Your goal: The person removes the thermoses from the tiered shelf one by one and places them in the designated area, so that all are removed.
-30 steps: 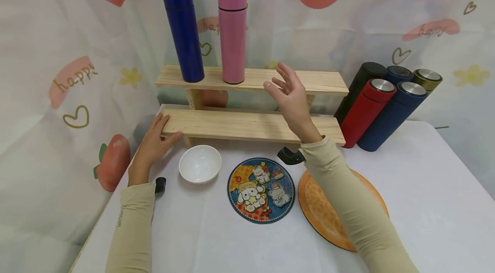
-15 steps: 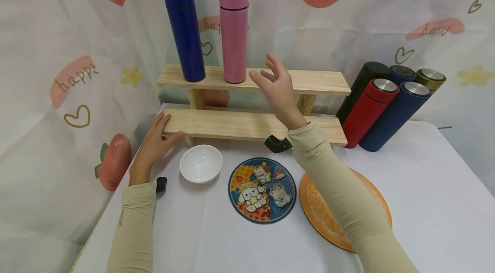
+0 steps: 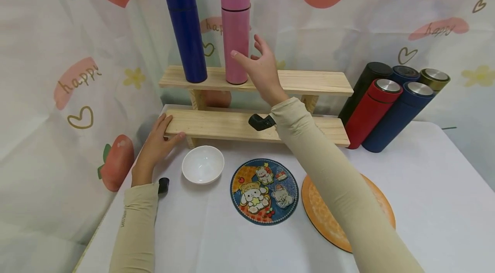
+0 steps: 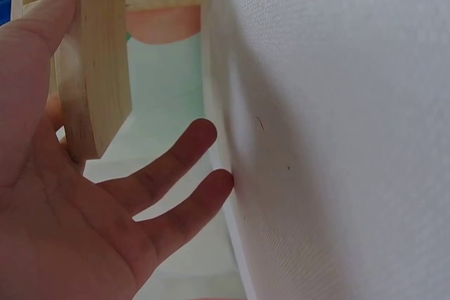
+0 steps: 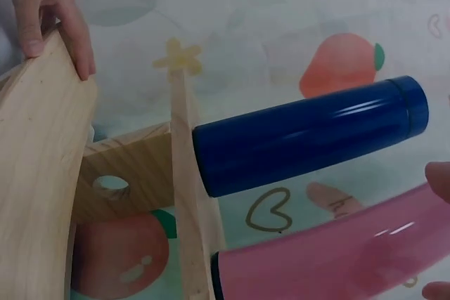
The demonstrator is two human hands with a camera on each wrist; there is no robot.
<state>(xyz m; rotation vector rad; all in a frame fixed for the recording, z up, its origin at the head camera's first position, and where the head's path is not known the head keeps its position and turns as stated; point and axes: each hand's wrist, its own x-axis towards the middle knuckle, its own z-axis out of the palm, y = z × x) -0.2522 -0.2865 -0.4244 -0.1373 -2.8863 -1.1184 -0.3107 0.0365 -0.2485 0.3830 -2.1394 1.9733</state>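
In the head view, a pink thermos bottle (image 3: 234, 28) and a blue thermos bottle (image 3: 187, 38) stand upright on the upper board of a two-tier wooden shelf (image 3: 220, 124). My right hand (image 3: 264, 71) is raised beside the pink bottle, thumb and fingers spread, the thumb overlapping the bottle's side. Only its fingertips (image 5: 439, 182) show in the right wrist view, at the edge near the pink bottle. My left hand (image 3: 155, 143) grips the left end of the lower board. In the left wrist view the thumb lies on one face of the board and two fingers reach out past it.
A white bowl (image 3: 203, 164) stands before the shelf, beside a round cartoon mat (image 3: 267, 217). A round orange mat (image 3: 325, 225) lies partly under my right forearm. Several thermos bottles, one of them red (image 3: 373, 111), lean together at the shelf's right end.
My right hand has moved left and up along the shelf to the pink bottle, its fingers still spread. My left hand keeps its place on the lower board. The bottles have not moved.
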